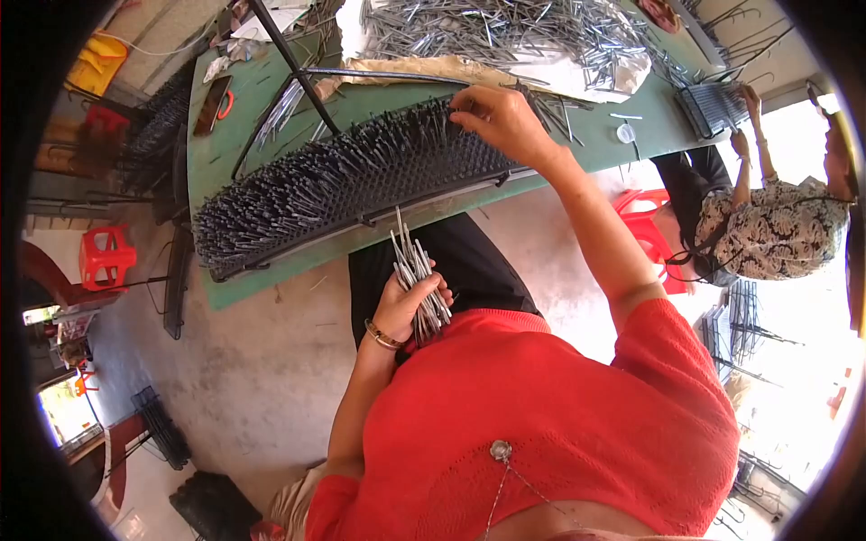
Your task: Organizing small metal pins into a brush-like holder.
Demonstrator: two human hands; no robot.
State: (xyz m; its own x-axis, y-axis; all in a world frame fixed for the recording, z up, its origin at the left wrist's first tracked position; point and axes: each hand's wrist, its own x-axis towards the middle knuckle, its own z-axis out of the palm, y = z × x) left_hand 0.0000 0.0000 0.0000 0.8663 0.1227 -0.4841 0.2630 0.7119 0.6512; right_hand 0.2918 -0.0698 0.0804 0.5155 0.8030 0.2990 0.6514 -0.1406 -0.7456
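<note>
My left hand is closed round a bundle of thin grey rods, held above my lap with their ends fanning toward the table. A long black rack with a mesh-like face lies across the near table edge. Dark, short rods stand densely over its left and middle part. Fewer stand toward its right end, where the mesh shows. Over the far edge of that part hovers my right hand, thumb and fingertips pinched together. Whatever the pinch holds is too small to make out.
Loose grey rods lie heaped on paper at the far side of the green table. A black metal frame rises behind the rack. Scissors with orange handles and a small clear cup lie nearby. Another person works at right.
</note>
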